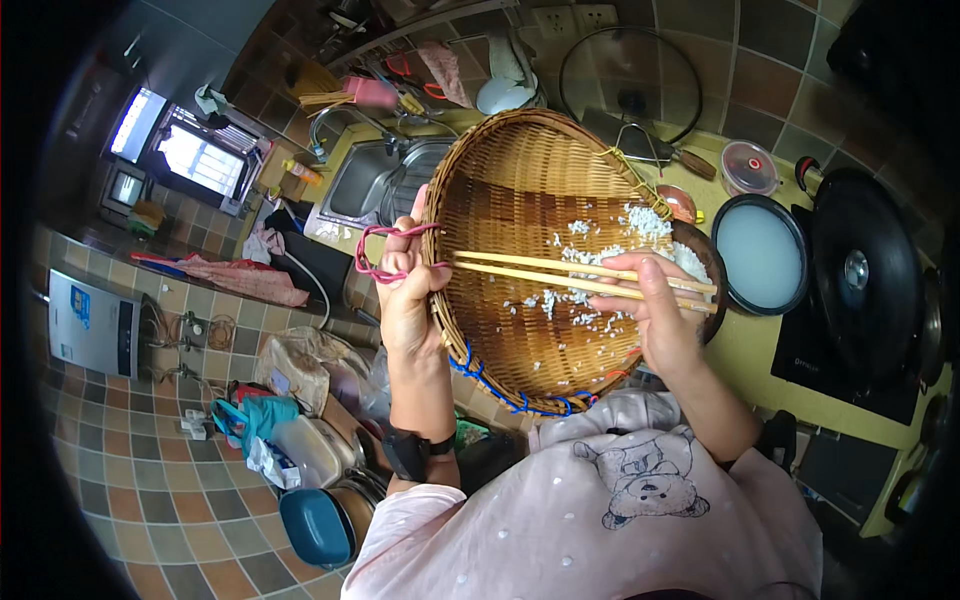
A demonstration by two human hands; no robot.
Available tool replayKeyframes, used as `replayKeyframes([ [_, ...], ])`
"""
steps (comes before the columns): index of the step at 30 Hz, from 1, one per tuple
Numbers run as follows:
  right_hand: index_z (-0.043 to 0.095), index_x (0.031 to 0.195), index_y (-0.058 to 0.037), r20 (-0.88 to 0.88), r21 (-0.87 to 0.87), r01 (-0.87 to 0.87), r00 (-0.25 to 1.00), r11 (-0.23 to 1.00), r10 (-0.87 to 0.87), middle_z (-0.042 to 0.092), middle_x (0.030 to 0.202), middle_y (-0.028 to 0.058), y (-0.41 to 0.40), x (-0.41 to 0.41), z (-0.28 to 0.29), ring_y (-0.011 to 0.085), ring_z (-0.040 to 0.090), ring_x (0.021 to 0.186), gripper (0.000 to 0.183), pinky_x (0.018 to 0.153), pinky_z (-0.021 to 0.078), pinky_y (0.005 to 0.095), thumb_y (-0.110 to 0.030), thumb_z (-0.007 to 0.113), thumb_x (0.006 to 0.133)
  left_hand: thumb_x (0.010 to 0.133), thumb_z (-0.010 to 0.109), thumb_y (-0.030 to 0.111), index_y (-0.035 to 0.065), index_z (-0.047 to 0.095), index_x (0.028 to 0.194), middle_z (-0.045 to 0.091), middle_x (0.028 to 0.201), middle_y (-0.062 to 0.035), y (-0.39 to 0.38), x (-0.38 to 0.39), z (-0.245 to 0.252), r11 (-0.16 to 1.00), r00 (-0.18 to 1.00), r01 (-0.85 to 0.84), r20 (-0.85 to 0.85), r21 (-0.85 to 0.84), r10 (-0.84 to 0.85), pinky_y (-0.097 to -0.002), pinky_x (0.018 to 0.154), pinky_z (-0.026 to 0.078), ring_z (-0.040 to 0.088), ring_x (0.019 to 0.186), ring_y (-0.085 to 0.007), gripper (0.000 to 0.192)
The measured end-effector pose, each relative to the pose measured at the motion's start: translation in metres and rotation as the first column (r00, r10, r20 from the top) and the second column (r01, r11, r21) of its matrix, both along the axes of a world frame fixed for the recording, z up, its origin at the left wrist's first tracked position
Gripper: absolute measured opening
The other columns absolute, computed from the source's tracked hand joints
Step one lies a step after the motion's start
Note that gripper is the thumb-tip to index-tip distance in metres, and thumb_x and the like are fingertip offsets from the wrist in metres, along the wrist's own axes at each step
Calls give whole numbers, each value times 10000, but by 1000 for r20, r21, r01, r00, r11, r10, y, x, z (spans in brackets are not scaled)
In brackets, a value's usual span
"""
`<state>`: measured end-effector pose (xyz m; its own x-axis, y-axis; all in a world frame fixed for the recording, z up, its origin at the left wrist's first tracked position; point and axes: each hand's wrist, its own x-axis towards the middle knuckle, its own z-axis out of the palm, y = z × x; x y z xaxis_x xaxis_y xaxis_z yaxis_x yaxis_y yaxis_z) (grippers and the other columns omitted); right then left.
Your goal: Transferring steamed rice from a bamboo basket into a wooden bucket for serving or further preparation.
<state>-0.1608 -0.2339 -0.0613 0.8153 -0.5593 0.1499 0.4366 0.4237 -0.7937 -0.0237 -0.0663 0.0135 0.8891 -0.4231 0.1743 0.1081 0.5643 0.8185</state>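
Note:
A woven bamboo basket [517, 157] is tilted in front of me, its rim bound in places with blue and yellow ties. My left hand [409, 292] grips its left rim, beside a pink cord loop [367, 255]. In my right hand [656, 315] is a pair of wooden chopsticks [540, 270], reaching left across the basket. White rice grains [649, 225] lie clumped near the basket's right edge and scattered over its weave. Just beyond that edge, partly hidden by the basket and my right hand, a dark round bowl [716, 281] holds more white rice.
Right of the basket stands a black-rimmed pot of cloudy liquid [757, 251], then a large black lid [862, 262]. Behind are a cleaver [645, 142], a lidded container [750, 169] and a glass lid [630, 82] against the wall. A steel sink [360, 180] lies back left.

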Motion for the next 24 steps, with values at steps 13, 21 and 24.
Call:
replayKeyframes([
  [13,526,915,79,-96,14,67,993,998,-66,559,909,177,-18,0,-31,228,605,779,349,672,548,324,-248,404,911,519,386,-184,14,443,934,262,1356,-196,-2,5,1,999,998,-27,-57,-28,26,-337,1003,331,301,1249,-273,463],
  [21,536,921,70,4,30,4,1000,1000,-5,556,914,161,-2,-1,-16,230,601,791,337,703,540,326,-230,382,918,525,403,-168,6,449,988,273,1356,-189,-1,2,3,1000,1000,-2,10,17,2,-328,997,333,326,1234,-267,497],
  [24,533,928,70,-114,117,107,989,987,-94,556,914,158,-9,-7,-21,231,600,795,335,710,538,328,-225,374,921,528,407,-159,1,449,1007,281,1352,-189,1,1,1,998,998,55,13,-7,-55,-325,995,334,334,1229,-260,507],
])
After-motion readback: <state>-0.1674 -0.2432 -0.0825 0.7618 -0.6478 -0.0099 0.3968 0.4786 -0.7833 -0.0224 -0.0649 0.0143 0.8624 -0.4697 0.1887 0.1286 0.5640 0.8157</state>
